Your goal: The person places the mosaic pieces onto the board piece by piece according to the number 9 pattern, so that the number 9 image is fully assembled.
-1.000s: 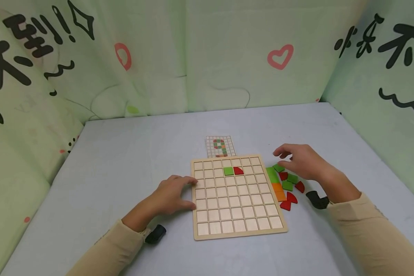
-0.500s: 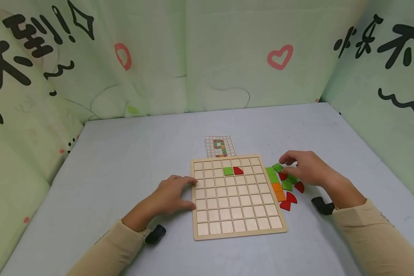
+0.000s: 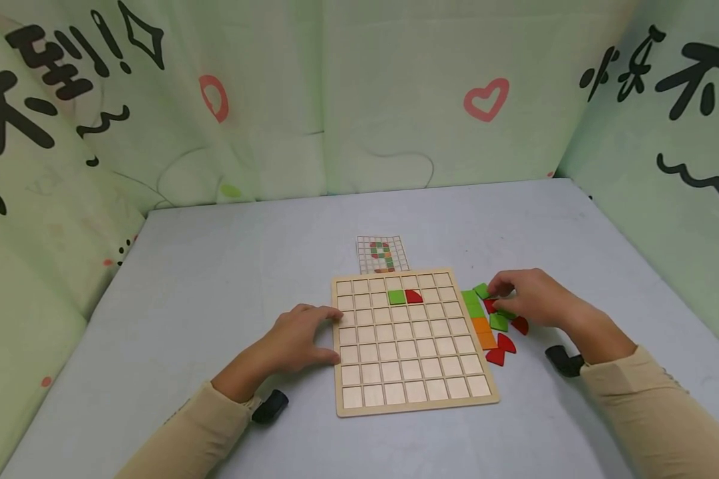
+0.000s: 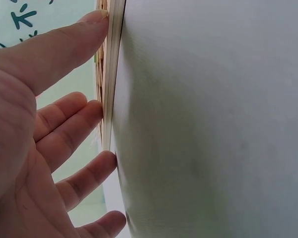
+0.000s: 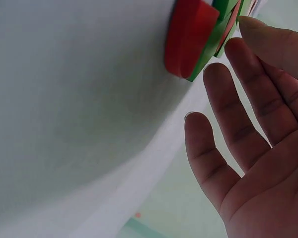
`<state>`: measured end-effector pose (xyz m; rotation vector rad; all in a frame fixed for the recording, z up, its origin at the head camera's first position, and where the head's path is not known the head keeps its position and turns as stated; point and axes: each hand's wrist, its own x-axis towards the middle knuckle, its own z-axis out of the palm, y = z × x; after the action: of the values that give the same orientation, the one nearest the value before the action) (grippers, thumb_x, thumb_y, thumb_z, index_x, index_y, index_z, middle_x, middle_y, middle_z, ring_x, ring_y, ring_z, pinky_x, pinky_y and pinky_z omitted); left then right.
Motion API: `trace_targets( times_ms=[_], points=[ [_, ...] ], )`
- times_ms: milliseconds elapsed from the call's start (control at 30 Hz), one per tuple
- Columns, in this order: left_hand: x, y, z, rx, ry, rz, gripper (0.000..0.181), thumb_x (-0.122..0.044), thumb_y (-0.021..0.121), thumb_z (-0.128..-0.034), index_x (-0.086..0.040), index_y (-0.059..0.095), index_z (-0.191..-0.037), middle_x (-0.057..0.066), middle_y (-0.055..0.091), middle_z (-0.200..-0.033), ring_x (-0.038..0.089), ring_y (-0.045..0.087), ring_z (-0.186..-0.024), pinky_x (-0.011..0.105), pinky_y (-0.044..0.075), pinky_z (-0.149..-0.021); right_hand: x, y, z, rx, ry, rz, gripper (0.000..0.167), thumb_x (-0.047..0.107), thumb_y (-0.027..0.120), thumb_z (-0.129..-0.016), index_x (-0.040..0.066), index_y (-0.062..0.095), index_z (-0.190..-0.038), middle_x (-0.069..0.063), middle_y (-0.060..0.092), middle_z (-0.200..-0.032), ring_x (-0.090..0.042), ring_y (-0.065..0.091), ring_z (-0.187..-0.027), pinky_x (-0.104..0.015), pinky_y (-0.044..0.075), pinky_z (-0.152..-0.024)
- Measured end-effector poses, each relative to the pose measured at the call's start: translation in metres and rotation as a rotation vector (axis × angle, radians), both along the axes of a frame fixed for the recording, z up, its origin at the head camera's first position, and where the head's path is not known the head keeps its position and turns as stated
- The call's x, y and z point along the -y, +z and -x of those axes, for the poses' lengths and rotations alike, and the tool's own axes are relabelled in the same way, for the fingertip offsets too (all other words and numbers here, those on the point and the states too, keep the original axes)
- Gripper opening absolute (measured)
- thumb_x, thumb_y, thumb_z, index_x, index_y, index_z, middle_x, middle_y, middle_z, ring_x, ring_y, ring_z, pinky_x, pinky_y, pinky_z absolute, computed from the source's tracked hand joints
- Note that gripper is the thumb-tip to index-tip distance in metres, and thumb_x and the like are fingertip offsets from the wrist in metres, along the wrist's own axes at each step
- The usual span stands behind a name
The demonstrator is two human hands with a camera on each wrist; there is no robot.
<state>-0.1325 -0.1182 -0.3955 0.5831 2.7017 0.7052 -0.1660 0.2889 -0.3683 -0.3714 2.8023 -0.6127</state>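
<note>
A wooden grid board point(image 3: 416, 401) lies on the table, with a green square point(image 3: 397, 297) and a red quarter-round piece point(image 3: 414, 297) in its upper part. My left hand point(image 3: 293, 340) touches the board's left edge with thumb and fingertips, fingers spread; the left wrist view shows them along the wooden edge point(image 4: 110, 79). My right hand point(image 3: 536, 297) is over the loose pieces right of the board, fingertips at a red piece point(image 3: 489, 305) between green squares point(image 3: 499, 322). In the right wrist view, the right hand point(image 5: 263, 104) has fingers slightly bent beside the pieces; whether one is pinched is unclear.
A small pattern card point(image 3: 383, 253) lies behind the board. Green tiles point(image 3: 473, 303) and orange tiles point(image 3: 484, 332) line its right edge. Red pieces point(image 3: 495, 357) lie nearer the front. Printed curtains point(image 3: 359, 100) stand around the table.
My right hand has moved down and slightly right, lowering onto the loose pieces, and its thumb and fingers now cover part of them. The left hand and the board have stayed in place.
</note>
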Motion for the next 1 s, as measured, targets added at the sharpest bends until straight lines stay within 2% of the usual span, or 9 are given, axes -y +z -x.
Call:
trace_targets(
  times_ms=[533, 1000],
  points=[
    [-0.0002, -0.0001, -0.0006, -0.009, -0.003, 0.000, 0.065, -0.030, 0.088, -0.0781, -0.014, 0.059, -0.135, 0.004, 0.060, -0.133, 0.029, 0.047, -0.130, 0.051, 0.038, -0.104, 0.0041, -0.0022, 0.0032, 0.025, 0.017, -0.029, 0.021, 0.013, 0.073, -0.089, 0.001, 0.066, -0.106, -0.006, 0.067, -0.096, -0.027, 0.058, -0.089, -0.047, 0.053, -0.082],
    [-0.0002, -0.0005, -0.0003, -0.008, 0.001, 0.005, 0.065, -0.030, 0.088, -0.0780, -0.015, 0.060, -0.134, 0.004, 0.060, -0.133, 0.029, 0.047, -0.130, 0.051, 0.037, -0.105, 0.0068, -0.0033, 0.0061, 0.028, 0.009, -0.028, 0.025, 0.009, 0.071, -0.089, -0.001, 0.064, -0.111, -0.008, 0.064, -0.094, -0.026, 0.057, -0.084, -0.034, 0.052, -0.066]
  ],
)
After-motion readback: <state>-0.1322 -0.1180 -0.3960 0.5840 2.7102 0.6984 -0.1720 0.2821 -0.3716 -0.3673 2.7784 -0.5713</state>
